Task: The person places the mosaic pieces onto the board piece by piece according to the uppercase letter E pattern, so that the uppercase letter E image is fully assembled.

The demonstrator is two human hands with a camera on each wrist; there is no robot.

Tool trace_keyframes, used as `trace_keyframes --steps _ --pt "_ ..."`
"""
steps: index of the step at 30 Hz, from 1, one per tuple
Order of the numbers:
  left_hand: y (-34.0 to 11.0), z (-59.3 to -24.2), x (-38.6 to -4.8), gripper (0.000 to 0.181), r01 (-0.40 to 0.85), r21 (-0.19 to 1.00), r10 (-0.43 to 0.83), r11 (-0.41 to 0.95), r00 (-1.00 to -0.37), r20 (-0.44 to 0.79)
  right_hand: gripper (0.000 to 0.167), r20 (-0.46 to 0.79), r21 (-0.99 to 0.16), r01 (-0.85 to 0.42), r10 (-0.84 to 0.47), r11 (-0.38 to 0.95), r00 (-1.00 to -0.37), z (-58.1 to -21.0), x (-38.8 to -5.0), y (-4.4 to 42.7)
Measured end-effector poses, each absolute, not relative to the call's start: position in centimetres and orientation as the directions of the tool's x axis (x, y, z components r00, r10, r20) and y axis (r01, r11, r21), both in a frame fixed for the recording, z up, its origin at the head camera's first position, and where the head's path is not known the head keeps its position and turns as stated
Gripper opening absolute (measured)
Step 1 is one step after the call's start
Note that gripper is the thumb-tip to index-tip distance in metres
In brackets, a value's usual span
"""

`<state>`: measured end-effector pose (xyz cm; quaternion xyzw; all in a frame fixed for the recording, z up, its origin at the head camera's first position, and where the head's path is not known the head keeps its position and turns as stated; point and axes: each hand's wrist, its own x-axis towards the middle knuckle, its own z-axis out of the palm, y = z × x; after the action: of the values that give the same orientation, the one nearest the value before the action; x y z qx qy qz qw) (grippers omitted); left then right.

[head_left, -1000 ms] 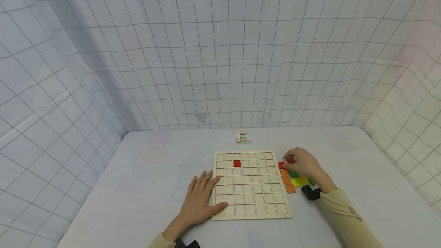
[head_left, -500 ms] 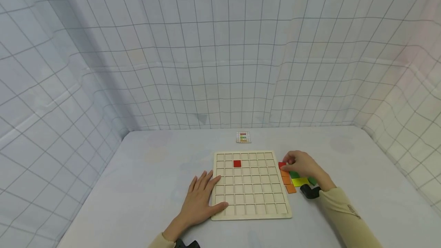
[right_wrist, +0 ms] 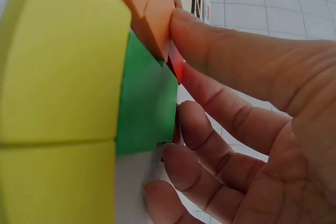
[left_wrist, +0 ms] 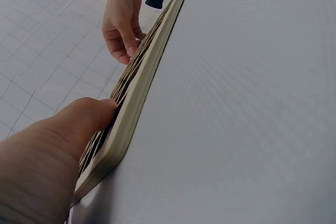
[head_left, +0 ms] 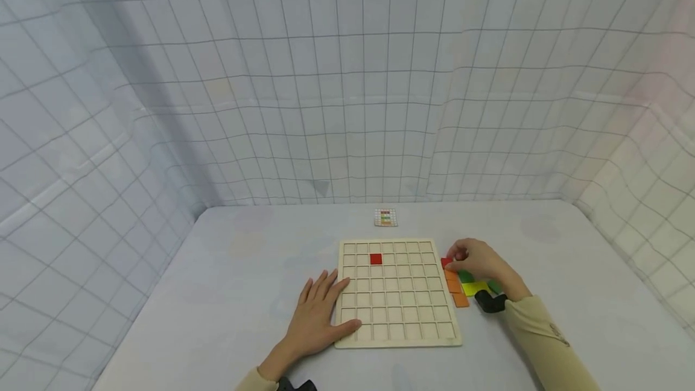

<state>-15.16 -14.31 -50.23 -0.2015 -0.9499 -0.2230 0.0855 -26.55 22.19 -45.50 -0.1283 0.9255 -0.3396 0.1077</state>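
A cream grid board (head_left: 402,343) lies flat, one red tile (head_left: 376,259) in its upper part. My left hand (head_left: 316,321) rests spread on the board's left edge; in the left wrist view its thumb (left_wrist: 86,116) lies over the rim. To the right of the board, my right hand (head_left: 478,259) is at a red tile (head_left: 446,262). The right wrist view has thumb and index finger of that hand (right_wrist: 247,93) pinching the red tile (right_wrist: 176,65), beside orange (right_wrist: 152,9) and green tiles (right_wrist: 147,98). The other fingers are curled, partly hiding more red.
Orange tiles (head_left: 454,286), yellow tiles (head_left: 475,288) and green tiles (head_left: 495,286) lie right of the board. A small card with a coloured grid pattern (head_left: 386,218) lies behind the board. Grid-patterned curtains (head_left: 347,107) surround the table (head_left: 217,294).
My right hand has lowered slightly toward the tiles, and the red seen beneath its fingers is now covered. My left hand holds its place on the board.
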Motion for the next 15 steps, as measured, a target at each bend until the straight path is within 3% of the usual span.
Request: trace_keyframes --steps 15 --pt "-14.21 -50.37 -15.15 0.082 0.422 0.378 0.342 0.824 -0.902 0.263 0.019 -0.094 -0.597 -0.158 -0.264 0.787 -0.960 -45.58 -27.00 22.32"
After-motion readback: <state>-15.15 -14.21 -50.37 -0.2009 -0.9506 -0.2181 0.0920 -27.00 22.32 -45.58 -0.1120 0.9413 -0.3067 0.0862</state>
